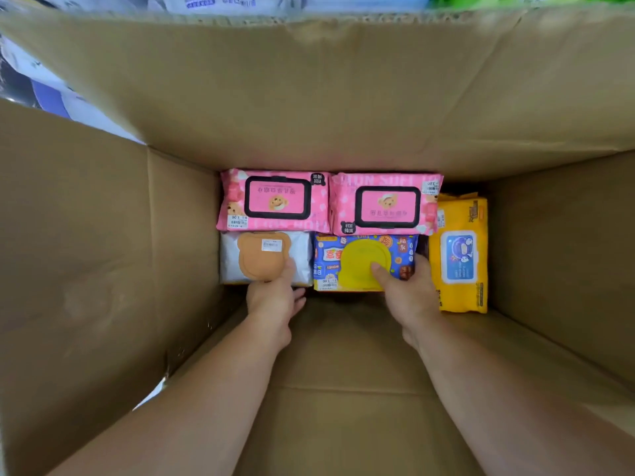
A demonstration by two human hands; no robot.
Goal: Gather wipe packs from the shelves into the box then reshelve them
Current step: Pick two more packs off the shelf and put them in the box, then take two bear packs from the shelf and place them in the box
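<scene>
I look down into a deep cardboard box. On its floor lie two pink wipe packs side by side at the far wall. In front of them sit a white pack with an orange bear-shaped lid and a blue pack with a yellow round lid. A yellow pack lies along the right. My left hand grips the near edge of the white pack, thumb on its lid. My right hand grips the blue pack, thumb on the yellow lid.
The near half of the box floor is bare cardboard. The box walls rise high on all sides. Beyond the far rim, more packaged goods show on a shelf, and pale packaging shows past the left flap.
</scene>
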